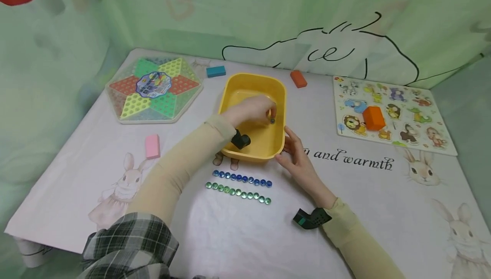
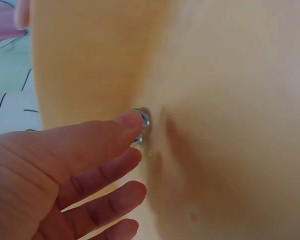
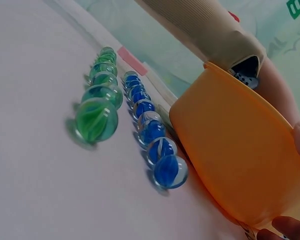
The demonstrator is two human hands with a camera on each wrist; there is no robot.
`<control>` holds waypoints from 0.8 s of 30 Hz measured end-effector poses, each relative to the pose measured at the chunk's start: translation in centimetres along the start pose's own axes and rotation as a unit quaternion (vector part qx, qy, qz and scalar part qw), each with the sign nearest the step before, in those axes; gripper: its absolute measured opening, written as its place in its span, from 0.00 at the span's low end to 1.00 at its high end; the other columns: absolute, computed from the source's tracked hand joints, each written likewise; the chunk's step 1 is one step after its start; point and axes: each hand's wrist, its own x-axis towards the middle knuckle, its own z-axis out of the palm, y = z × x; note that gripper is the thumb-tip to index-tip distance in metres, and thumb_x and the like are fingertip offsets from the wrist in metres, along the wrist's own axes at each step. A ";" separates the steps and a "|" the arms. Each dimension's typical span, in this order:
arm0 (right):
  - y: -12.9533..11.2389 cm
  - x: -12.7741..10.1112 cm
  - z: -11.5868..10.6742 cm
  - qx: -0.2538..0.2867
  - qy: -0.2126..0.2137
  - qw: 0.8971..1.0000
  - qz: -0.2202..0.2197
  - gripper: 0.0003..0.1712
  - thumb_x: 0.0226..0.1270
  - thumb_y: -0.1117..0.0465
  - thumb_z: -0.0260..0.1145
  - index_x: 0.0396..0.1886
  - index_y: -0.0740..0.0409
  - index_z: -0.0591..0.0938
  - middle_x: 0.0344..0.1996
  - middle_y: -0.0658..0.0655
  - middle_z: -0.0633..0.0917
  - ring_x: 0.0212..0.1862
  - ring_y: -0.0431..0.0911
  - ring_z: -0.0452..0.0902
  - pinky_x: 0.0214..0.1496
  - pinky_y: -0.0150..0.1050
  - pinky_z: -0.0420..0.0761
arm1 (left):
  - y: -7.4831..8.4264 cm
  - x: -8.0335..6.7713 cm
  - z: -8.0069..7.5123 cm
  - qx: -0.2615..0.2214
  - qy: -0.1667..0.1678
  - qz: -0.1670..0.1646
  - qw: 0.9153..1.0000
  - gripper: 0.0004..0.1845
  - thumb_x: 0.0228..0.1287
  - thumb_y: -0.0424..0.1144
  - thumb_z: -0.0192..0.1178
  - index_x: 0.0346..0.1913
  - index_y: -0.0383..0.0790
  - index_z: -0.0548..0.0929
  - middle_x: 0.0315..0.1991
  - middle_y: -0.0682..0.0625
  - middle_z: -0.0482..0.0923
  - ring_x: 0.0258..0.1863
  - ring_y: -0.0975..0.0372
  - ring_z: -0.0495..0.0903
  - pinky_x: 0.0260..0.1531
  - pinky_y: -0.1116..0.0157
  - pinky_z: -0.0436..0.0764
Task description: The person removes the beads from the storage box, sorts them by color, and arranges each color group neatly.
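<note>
A yellow plastic basin [image 1: 253, 153] stands in the middle of the table. My left hand [image 1: 255, 108] reaches inside it and pinches a marble [image 1: 272, 121] low by the right wall. In the left wrist view the thumb of the left hand [image 2: 75, 165] covers part of the glass marble [image 2: 146, 119], which shows blue and green, and the other fingers are spread below. My right hand [image 1: 301, 166] holds the basin's near right corner from outside, thumb and fingers around it. In front lie a row of blue marbles [image 1: 239, 178] and a row of green marbles [image 1: 238, 192].
A Chinese checkers board [image 1: 172, 96] lies at the back left, an animal puzzle board [image 1: 395, 136] at the right with an orange block [image 1: 374, 118] on it. A blue block [image 1: 216, 71], a red-orange block [image 1: 298, 79] and a pink block [image 1: 152, 146] surround the basin.
</note>
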 end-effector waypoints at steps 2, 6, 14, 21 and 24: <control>0.0 0.0 0.0 0.000 0.000 1.000 -0.001 0.43 0.66 0.61 0.58 0.72 0.35 0.46 0.66 0.63 0.63 0.64 0.57 0.62 0.67 0.57 0.54 | 0.2 0.1 0.1 0.009 -0.004 -0.001 1.000 0.13 0.59 0.37 0.61 0.47 0.42 0.80 0.43 0.50 0.77 0.40 0.60 0.71 0.45 0.66 0.72; 0.0 0.0 -0.1 0.002 -0.001 1.000 -0.004 0.43 0.66 0.61 0.58 0.72 0.36 0.46 0.66 0.63 0.62 0.64 0.57 0.62 0.68 0.56 0.54 | 0.6 0.4 0.4 0.032 -0.012 -0.001 0.999 0.13 0.59 0.38 0.62 0.47 0.42 0.80 0.44 0.50 0.78 0.40 0.61 0.72 0.46 0.66 0.73; -0.1 0.0 0.0 -0.002 -0.003 1.000 -0.001 0.42 0.67 0.61 0.58 0.72 0.35 0.46 0.66 0.63 0.62 0.64 0.56 0.62 0.67 0.57 0.54 | 1.0 -0.1 0.4 0.037 -0.038 -0.004 0.999 0.09 0.58 0.38 0.62 0.41 0.43 0.81 0.43 0.51 0.78 0.40 0.62 0.72 0.45 0.66 0.73; 0.0 -0.1 0.0 -0.003 -0.002 1.000 0.006 0.43 0.67 0.61 0.58 0.72 0.36 0.45 0.67 0.63 0.62 0.64 0.56 0.62 0.67 0.58 0.53 | 1.0 -2.2 -1.1 0.006 -0.043 0.025 0.999 0.06 0.59 0.38 0.61 0.36 0.40 0.80 0.38 0.50 0.77 0.35 0.62 0.70 0.40 0.67 0.70; -0.1 -0.1 0.0 -0.002 -0.002 1.000 0.009 0.43 0.67 0.60 0.58 0.72 0.36 0.45 0.67 0.62 0.62 0.65 0.56 0.62 0.67 0.59 0.53 | 0.8 -3.7 -1.7 -0.004 -0.025 0.023 0.999 0.07 0.59 0.40 0.61 0.37 0.40 0.80 0.37 0.50 0.76 0.35 0.61 0.70 0.39 0.67 0.70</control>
